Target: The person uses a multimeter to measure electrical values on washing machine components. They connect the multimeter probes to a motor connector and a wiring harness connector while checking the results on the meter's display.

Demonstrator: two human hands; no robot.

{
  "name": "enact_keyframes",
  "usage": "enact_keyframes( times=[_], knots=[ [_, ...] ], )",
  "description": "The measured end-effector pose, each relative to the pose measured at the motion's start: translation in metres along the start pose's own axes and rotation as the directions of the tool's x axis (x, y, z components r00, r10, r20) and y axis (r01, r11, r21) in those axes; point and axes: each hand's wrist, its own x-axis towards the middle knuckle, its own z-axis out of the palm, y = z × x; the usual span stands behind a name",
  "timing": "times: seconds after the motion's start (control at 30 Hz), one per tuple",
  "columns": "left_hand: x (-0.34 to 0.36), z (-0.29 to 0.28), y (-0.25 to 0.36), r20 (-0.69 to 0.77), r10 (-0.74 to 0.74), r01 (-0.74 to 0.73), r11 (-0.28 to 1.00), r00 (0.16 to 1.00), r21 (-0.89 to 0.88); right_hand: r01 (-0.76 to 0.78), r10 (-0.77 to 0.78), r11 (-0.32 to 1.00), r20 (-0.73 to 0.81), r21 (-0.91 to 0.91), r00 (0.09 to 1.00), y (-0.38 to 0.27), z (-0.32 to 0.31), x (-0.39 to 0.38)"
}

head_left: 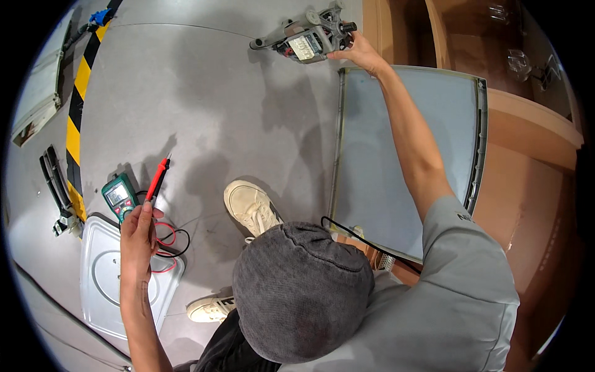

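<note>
My left hand (pixel 140 224) is closed around the handles of a red test probe (pixel 158 177) and a black test probe (pixel 159 186), held side by side with their tips pointing up and away. Just beyond its fingers is a green multimeter (pixel 118 193) with a grey screen, and red and black leads loop beside my wrist. Far off at the top, my right hand (pixel 358 54) grips the shaft end of a grey electric motor (pixel 308 38) that has mounting arms and a pale label. Whether the motor rests on the floor or hangs above it, I cannot tell.
A whitish plastic lid (pixel 102 297) lies under my left forearm. Right of my shoes (pixel 253 203) is a large pale panel (pixel 396 155) beside brown cardboard boxes (pixel 527 198). Yellow-black floor tape (pixel 75 118) runs along the left, near a black-handled tool (pixel 59 192). A dark grey cap (pixel 304 297) blocks the lower middle.
</note>
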Motion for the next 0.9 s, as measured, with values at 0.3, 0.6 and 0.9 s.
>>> enact_keyframes(
  times=[0.3,0.6,0.9],
  knots=[
    [0.000,0.002,0.000,0.004,-0.014,0.014,1.000,1.000,-0.004,-0.030,0.029,0.999,0.024,0.023,0.999,-0.015,0.008,0.013],
    [0.003,-0.008,-0.011,-0.019,0.011,-0.011,1.000,1.000,0.029,-0.039,0.027,0.988,0.079,0.147,0.997,-0.028,0.012,0.018],
    [-0.015,-0.021,0.014,0.046,0.054,-0.055,0.998,0.997,0.005,-0.133,0.137,0.932,0.010,0.337,0.990,-0.040,0.023,-0.010]
  ],
)
